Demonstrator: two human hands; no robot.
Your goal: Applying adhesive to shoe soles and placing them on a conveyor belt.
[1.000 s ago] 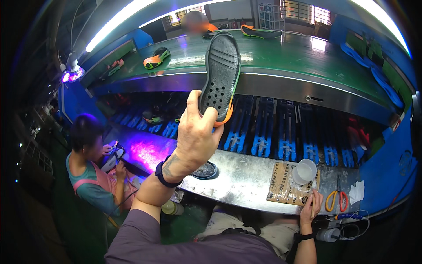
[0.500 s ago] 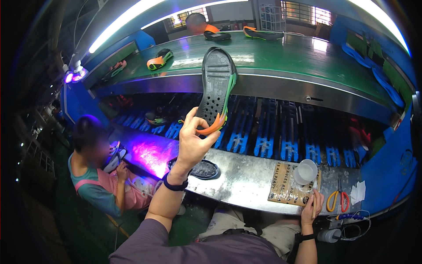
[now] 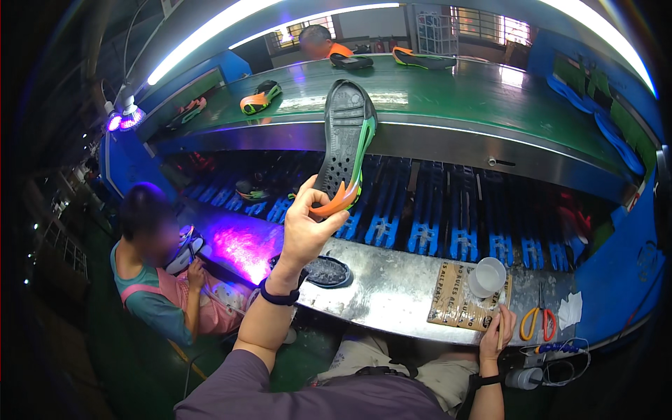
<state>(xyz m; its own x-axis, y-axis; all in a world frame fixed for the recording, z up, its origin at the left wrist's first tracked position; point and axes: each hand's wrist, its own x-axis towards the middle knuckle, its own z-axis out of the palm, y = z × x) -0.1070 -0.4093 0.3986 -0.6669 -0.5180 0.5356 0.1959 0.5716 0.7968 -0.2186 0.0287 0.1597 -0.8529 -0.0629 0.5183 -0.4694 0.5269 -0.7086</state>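
Observation:
My left hand (image 3: 306, 227) is raised over the bench, closed round the orange end of a shoe sole (image 3: 343, 143). The sole is black with ridges and small holes on the side facing me, and its right edge is green. It stands nearly upright in front of the conveyor belt. Down at the bench's front edge, my right hand (image 3: 495, 334) grips a thin wooden handle (image 3: 500, 336); the handle's tip is hard to make out. Just beyond that hand, a translucent plastic cup (image 3: 486, 277) rests on a piece of brown cardboard (image 3: 448, 308).
Scissors (image 3: 537, 323) with yellow and red handles and a white scrap (image 3: 570, 308) lie right of the cardboard. A dark oval pad (image 3: 327, 270) sits on the metal bench (image 3: 392, 287). More soles (image 3: 260, 98) ride the green belt (image 3: 448, 91). A co-worker (image 3: 150, 266) sits at left.
The sole has turned slightly in my left hand, so more of its green edge shows. My right hand stays by the cardboard with the wooden handle.

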